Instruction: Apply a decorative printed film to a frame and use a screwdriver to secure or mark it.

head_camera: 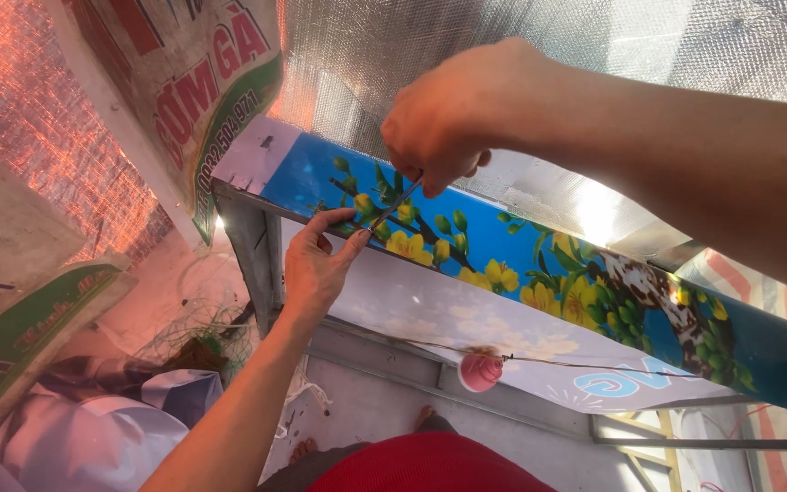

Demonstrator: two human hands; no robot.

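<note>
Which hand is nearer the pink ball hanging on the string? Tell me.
Left. The left hand is up and to the left of the pink ball; the right hand is much higher, at the thin rod.

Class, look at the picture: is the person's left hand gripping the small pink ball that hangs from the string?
No: the left hand presses against the flowered banner, while the pink ball hangs apart, lower down.
</note>
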